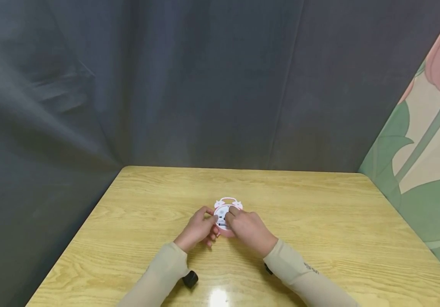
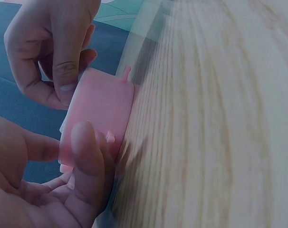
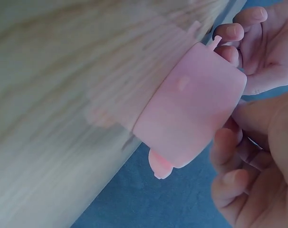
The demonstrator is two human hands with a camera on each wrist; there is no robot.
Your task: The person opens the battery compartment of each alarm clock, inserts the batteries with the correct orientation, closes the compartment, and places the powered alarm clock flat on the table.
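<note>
A pink and white twin-bell alarm clock [image 1: 225, 232] lies face down on the wooden table, its handle and bells pointing away from me. On its white back show small dark knobs and a dark slot [image 1: 223, 224]. My left hand [image 1: 198, 228] grips the clock's left side, thumb on the back's edge and fingers about the pink casing [image 2: 96, 104]. From the right, my right hand [image 1: 250, 230] reaches over the back, its thumb and curled forefinger bunched on it beside a dark knob. Those fingers [image 2: 65, 90] hide what they pinch there. A small foot [image 3: 215, 42] sticks out from the casing.
The light wooden table [image 1: 147, 192] reaches to a dark curtain [image 1: 212, 85] at the back and left. A floral panel [image 1: 427, 140] stands along the right side. Black wrist-camera pieces [image 1: 190, 279] show under the sleeves.
</note>
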